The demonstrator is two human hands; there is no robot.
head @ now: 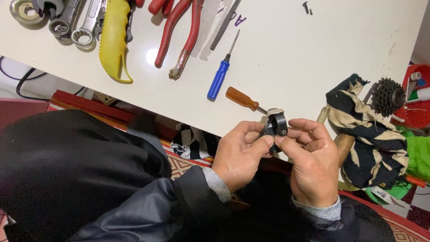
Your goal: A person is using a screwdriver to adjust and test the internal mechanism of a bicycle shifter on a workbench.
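Note:
Both hands hold a small black metal clamp part (pixel 276 125) with a silver top, just off the near edge of the white table (pixel 313 54). My left hand (pixel 239 154) pinches it from the left with thumb and fingers. My right hand (pixel 311 163) grips it from the right, fingers curled around it. An orange-handled screwdriver (pixel 242 99) lies on the table right behind the part, its tip hidden by it.
On the table lie a blue-handled screwdriver (pixel 219 77), red-handled pliers (pixel 179 33), a yellow-handled tool (pixel 114 38) and several wrenches (pixel 74 22). To the right a patterned cloth (pixel 365 134), a bicycle cog set (pixel 389 96) and a wooden handle (pixel 344 145).

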